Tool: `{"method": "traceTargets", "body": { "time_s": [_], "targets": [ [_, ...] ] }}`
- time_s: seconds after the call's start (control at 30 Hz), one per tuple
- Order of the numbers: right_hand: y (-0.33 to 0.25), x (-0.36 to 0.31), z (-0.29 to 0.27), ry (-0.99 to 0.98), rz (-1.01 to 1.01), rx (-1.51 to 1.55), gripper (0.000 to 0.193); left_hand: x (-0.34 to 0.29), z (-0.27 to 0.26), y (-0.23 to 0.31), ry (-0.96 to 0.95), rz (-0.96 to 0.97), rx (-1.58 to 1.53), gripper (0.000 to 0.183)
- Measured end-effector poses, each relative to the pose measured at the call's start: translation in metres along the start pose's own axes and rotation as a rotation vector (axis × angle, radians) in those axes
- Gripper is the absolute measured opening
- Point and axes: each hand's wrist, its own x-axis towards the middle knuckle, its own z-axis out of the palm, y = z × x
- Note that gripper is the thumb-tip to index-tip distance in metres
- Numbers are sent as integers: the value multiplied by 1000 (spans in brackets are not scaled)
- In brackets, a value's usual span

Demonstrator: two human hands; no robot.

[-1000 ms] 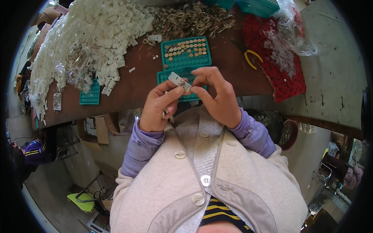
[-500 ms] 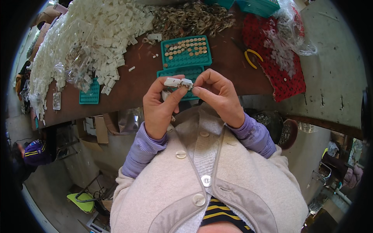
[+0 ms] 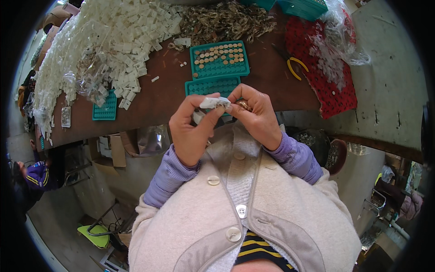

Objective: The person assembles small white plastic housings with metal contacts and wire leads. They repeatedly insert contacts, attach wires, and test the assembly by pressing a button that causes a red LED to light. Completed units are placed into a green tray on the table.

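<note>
Brown table (image 3: 154, 102), head view: three teal trays (image 3: 222, 70) lay out, one pliers (image 3: 297, 68). At near edge, left hand (image 3: 190, 129) pinched one white piece (image 3: 214, 103), long axis sideways, right end facing right hand (image 3: 260, 115), which curled round coppery bit (image 3: 244, 105).

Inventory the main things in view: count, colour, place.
White pieces: two or more, white, centre
White parts: heap, white, table left
Strips: tangled heap, brown, far middle
Trays: at least three loose, teal, centre and left
Discs: many, tan, far central tray
Tray stack: one, teal, far right
Pliers: one, yellow handles, centre right
Cloth: one, red, table right
Table: one, brown, upper half
Chair: one, green, lower left
Left hand: one, purple cuff, holding white pieces
Right hand: one, purple cuff, centre
</note>
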Motion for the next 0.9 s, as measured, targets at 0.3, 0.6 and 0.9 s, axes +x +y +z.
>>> {"method": "traceTargets", "body": {
  "time_s": [0.3,0.6,0.9],
  "targets": [
    [-12,11,-9,133,-880,-791,21,16,-18,-14,-97,-276,-320,16],
    [-5,52,16,103,-703,-663,14,23,-44,-23,92,-277,-457,32],
    [11,110,24,133,-770,-996,6,48,-63,-33,116,-275,-527,42]
  ]
}}
